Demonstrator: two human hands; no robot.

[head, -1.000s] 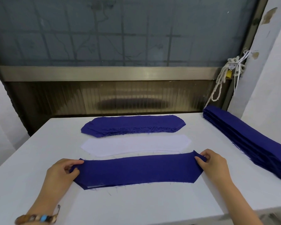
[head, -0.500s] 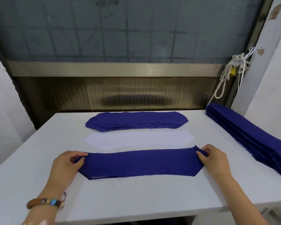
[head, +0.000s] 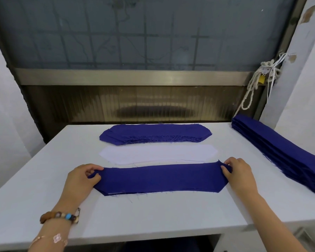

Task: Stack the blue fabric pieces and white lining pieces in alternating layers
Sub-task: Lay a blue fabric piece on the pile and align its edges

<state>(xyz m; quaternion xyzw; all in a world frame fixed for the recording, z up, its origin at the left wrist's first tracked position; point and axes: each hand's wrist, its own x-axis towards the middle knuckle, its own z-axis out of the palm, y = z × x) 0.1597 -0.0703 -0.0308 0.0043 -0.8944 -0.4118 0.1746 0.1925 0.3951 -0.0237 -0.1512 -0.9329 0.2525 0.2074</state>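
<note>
Blue fabric piece point(head: 162, 179), long with clipped corners, lies flat across the near middle of the white bench point(head: 153, 215), and a hand holds each end. The left hand point(head: 80, 180) comes in from the near left, palm down. Its thumb and curled fingers pinch the piece's left end, which bunches slightly. The right hand point(head: 242, 175) reaches in from the near right and pinches the right end the same way, fingers curled over a small fold of cloth. A beaded bracelet point(head: 60, 216) sits on the left wrist.

Just beyond the held piece, a white lining piece point(head: 158, 154) of much the same outline lies flat at the bench's centre. Behind it, near the far edge, rests a stack of blue pieces point(head: 156, 133) with frayed threads along its near side. A thicker blue stack point(head: 280, 151) runs along the right edge from the far right corner. Above that corner a knotted rope point(head: 251, 91) hangs with a yellow padlock point(head: 261, 79).
</note>
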